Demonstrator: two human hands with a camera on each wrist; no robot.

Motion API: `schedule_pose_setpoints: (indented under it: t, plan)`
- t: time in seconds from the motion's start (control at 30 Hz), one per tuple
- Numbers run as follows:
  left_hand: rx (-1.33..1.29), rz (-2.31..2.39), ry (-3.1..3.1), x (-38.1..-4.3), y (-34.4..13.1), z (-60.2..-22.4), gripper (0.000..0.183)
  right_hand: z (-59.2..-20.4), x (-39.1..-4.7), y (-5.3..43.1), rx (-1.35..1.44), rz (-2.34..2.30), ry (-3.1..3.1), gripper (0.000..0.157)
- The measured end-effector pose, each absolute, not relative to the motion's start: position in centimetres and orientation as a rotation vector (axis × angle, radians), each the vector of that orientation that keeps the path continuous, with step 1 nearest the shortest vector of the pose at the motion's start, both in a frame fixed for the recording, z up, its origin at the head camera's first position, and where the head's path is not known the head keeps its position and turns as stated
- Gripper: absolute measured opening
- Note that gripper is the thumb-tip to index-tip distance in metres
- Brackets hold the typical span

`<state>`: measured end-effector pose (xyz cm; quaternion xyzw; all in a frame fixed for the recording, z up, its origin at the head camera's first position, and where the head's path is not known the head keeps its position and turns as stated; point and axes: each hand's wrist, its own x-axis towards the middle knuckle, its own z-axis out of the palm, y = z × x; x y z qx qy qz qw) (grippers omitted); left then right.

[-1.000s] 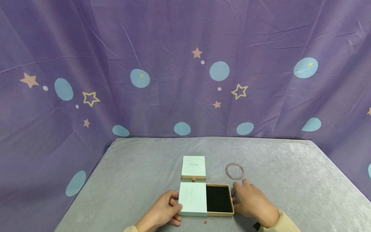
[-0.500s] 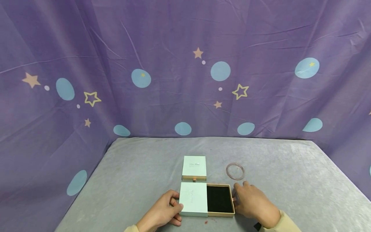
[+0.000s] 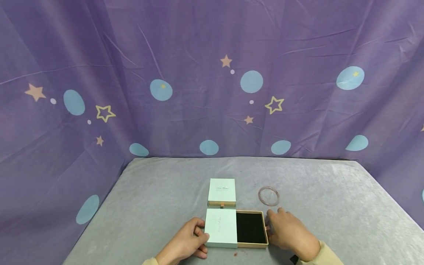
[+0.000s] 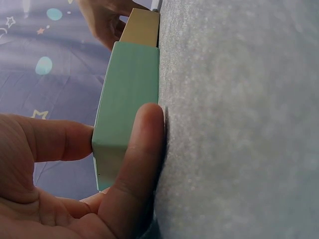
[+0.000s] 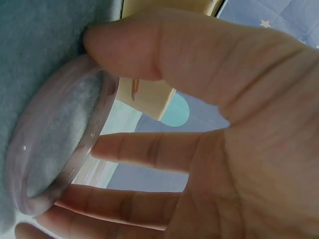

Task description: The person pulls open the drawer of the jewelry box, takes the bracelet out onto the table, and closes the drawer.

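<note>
A mint-green box sleeve [image 3: 220, 227] lies flat on the table, and its gold-edged drawer [image 3: 251, 228], lined in black, is pulled out to the right. My left hand [image 3: 184, 240] grips the sleeve's left end, with thumb and fingers pressed to its sides in the left wrist view. Just right of the drawer is my right hand [image 3: 287, 232]. In the right wrist view its thumb and fingertips hold a pale pinkish bangle [image 5: 40, 114] against the tabletop. The head view mostly hides that bangle behind the hand.
Behind the drawn-out box sits a second mint-green box [image 3: 222, 191], shut, with a small orange tab. Another pinkish bangle [image 3: 260, 196] lies beyond my right hand. Grey cloth covers the table [image 3: 159, 191], and a purple patterned curtain [image 3: 198, 121] hangs behind.
My right hand's fingers have drawn back slightly toward me. The boxes, the far bangle and my left hand stay in place, apart from a slight shift of the camera.
</note>
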<state>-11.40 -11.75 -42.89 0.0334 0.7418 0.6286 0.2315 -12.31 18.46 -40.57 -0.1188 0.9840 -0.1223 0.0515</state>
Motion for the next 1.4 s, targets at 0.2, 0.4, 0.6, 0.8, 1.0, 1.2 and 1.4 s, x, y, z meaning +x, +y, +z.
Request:
schedule_pose_setpoints:
  t: [0.2,0.4,0.6,0.8,1.0,1.2,1.4]
  plan:
    - [0.098,1.733,2.043,-11.4,-11.74,-42.89,0.036,-40.53,-12.27,18.35,-0.362,-0.349,3.006,0.037]
    - [0.1,1.737,2.049,-11.39,-11.67,-42.92,0.036,-40.56,-12.06,18.28,-0.384,-0.342,3.034,0.036]
    - [0.103,1.74,2.046,-11.39,-11.66,-42.9,0.034,-40.32,-12.15,18.22,-0.464,-0.326,3.042,0.03]
    - [0.1,1.733,2.047,-11.42,-11.7,-42.88,0.035,-39.94,-12.22,18.03,-0.506,-0.302,3.017,0.029]
    - [0.105,1.729,2.045,-11.47,-11.75,-42.89,0.036,-39.85,-12.18,17.85,-0.517,-0.301,3.015,0.028]
    - [0.102,1.722,2.039,-11.38,-11.8,-42.8,0.037,-39.93,-12.21,17.69,-0.538,-0.308,3.009,0.034]
    - [0.102,1.722,2.039,-11.36,-11.8,-42.82,0.037,-40.05,-12.21,17.64,-0.566,-0.322,3.021,0.03]
